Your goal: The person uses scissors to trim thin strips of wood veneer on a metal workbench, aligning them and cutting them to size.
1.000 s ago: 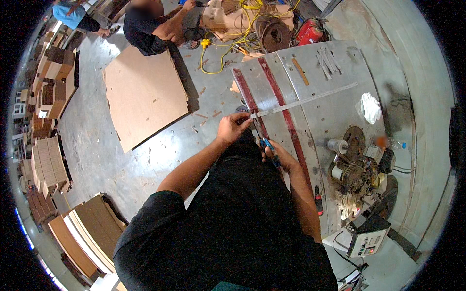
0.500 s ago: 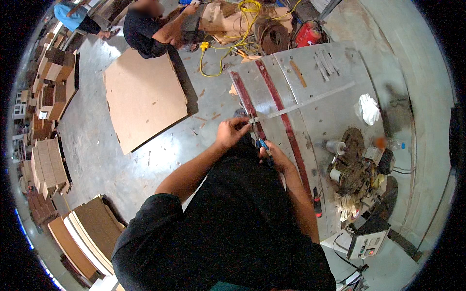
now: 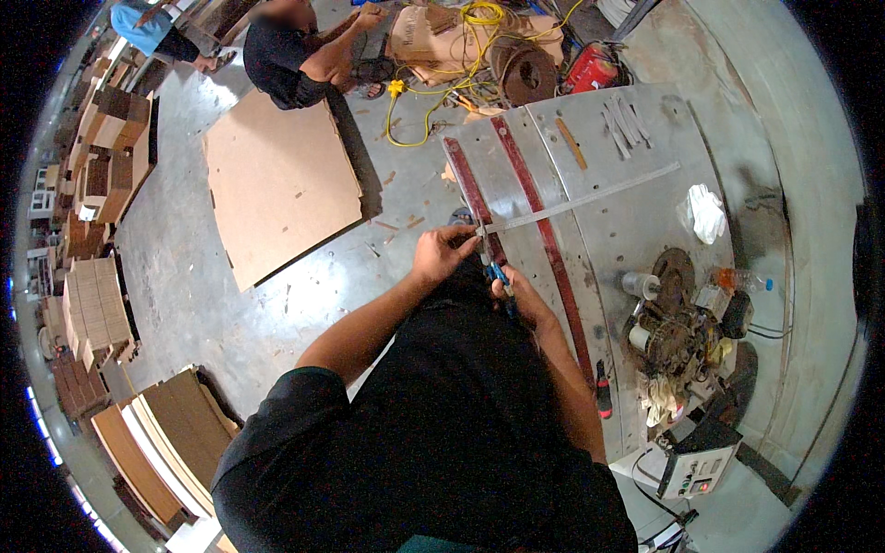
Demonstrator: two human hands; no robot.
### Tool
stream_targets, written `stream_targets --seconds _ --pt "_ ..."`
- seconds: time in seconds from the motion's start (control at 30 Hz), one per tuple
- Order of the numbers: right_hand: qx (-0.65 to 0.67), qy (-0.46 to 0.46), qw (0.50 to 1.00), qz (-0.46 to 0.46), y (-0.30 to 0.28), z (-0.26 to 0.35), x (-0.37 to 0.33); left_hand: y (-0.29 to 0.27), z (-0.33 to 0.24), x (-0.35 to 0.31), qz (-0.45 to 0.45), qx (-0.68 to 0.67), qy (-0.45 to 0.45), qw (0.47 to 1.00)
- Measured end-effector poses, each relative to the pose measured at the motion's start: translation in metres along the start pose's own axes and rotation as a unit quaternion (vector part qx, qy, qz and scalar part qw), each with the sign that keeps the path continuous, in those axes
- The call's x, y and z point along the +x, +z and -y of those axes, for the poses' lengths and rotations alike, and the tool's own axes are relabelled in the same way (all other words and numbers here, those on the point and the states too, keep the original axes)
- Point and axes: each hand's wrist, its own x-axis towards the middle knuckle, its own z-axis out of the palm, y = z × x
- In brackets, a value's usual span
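A long pale flat strip [image 3: 583, 198] lies across the metal-topped table [image 3: 636, 207], its near end at the table's left edge. My left hand [image 3: 439, 255] pinches that end between thumb and fingers. Just below it, my right hand [image 3: 525, 297] is closed around blue-handled snips [image 3: 499, 273], whose metal jaws point up toward the strip's end beside my left fingertips. Whether the jaws touch the strip is too small to tell. Two dark red bands [image 3: 525, 170] run along the tabletop, and the strip crosses them.
Short grey strips [image 3: 627, 124], a brown stick [image 3: 571, 144] and a white glove [image 3: 703, 214] lie on the table. To the right stands a greasy machine [image 3: 678, 341], with a bottle [image 3: 745, 279] beside it. A cardboard sheet [image 3: 281, 189] lies on the floor; a person [image 3: 286, 60] crouches beyond.
The whole view has shifted slightly, moving the surroundings a little to the right. Both hands keep nearly the same place and grip at the strip's end.
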Motion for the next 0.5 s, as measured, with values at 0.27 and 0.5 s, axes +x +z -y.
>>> stream_targets --seconds 0.27,0.5 --pt "-0.035 -0.021 0.998 -0.046 0.006 0.013 -0.004 0.000 0.004 0.000 0.006 0.000 -0.017 1.000" --pt "0.026 0.012 0.999 -0.018 0.004 0.017 -0.004 0.005 0.010 0.002 0.000 0.007 -0.017 1.000"
